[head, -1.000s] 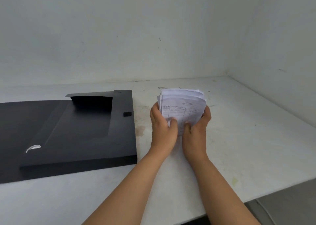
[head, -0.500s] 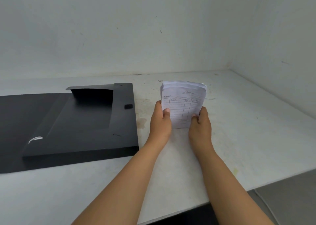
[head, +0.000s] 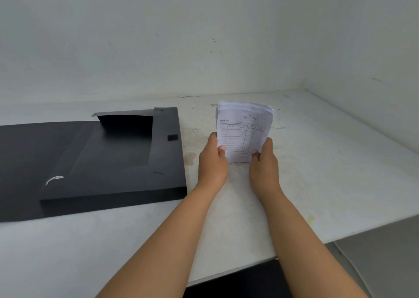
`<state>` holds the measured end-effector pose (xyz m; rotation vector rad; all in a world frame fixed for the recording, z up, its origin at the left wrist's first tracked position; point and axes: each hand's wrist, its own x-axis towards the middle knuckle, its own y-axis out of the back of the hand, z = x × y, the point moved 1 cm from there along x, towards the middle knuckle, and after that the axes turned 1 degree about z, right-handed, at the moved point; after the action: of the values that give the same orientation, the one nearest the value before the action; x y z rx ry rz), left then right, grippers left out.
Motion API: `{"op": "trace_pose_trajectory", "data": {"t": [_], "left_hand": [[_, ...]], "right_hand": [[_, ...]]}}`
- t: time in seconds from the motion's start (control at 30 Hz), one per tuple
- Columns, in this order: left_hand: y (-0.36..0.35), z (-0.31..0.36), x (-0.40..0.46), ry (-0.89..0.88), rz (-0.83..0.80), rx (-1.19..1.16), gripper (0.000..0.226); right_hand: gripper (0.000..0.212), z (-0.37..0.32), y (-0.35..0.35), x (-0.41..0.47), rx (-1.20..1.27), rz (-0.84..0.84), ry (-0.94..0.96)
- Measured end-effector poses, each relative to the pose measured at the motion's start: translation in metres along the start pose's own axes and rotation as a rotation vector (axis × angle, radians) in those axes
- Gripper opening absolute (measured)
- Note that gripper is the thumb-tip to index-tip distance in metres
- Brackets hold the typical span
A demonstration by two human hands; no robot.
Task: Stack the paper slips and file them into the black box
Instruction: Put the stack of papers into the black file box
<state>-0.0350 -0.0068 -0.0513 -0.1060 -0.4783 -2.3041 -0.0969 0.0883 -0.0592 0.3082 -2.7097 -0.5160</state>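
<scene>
A stack of white paper slips (head: 243,131) with printed ruled lines stands upright on its lower edge on the white table (head: 328,173). My left hand (head: 213,161) grips the stack's left side and my right hand (head: 264,161) grips its right side, thumbs on the front sheet. The black box (head: 108,161) lies open and flat to the left of the hands, its lid spread out further left and a flap raised at its far edge. No slips are visible inside the box.
White walls close the table at the back and on the right, meeting in a corner (head: 305,87). The table's front edge (head: 340,236) runs diagonally at lower right, with grey floor beyond. A brownish stain (head: 190,157) marks the table beside the box.
Both hands slid down to the stack's lower sides, leaving more of the front sheet exposed, and the slips now look more even at the top. The box has not moved.
</scene>
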Motion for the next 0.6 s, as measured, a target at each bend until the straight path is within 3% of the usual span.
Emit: {"op": "trace_pose_trajectory", "data": {"t": [0.13,0.3,0.43,0.6], "left_hand": [[0.008,0.012,-0.014,0.035,-0.009,-0.061,0.040],[0.054,0.038,-0.011,0.138,-0.174,-0.274,0.040],[0.126,0.044,-0.004,0.188,-0.163,-0.343,0.038],[0.209,0.030,-0.007,0.219,-0.155,-0.254,0.037]], "right_hand": [[0.026,-0.012,0.002,-0.011,0.021,0.048,-0.007],[0.040,-0.050,-0.001,-0.019,0.162,0.148,0.038],[0.037,-0.089,-0.025,-0.027,0.154,0.040,0.026],[0.037,-0.121,-0.069,-0.036,0.133,-0.213,0.067]]}}
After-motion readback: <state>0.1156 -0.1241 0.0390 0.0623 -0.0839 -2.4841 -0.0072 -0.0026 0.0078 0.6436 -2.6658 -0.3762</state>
